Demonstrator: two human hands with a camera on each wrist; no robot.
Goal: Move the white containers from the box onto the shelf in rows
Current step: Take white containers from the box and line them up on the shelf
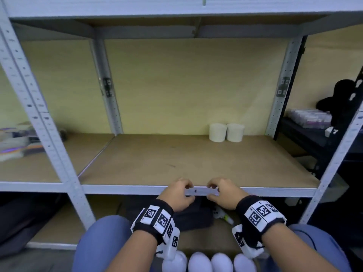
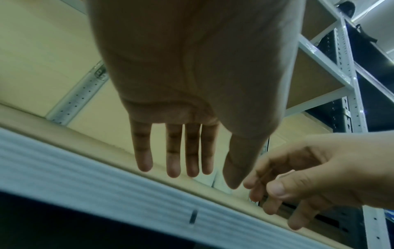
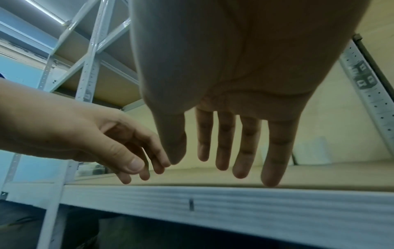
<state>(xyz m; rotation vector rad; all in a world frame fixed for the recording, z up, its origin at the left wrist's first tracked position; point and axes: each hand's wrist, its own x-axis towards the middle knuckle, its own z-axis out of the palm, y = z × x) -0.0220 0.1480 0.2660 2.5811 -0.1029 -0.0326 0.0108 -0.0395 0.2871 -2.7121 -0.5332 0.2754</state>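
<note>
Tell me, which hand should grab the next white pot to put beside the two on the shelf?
Probably the right hand. Both hands are empty at the shelf's front edge, but the two white containers stand back right, nearer that side. The left hand would reach across.

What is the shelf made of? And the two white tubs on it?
The shelf board looks like brown pressed wood or fibreboard: flat, matte, no grain. Its frame looks like painted metal, pale grey with rows of punched holes. The two tubs seem plastic: plain matte white, smooth sides. Too far to be sure.
</note>
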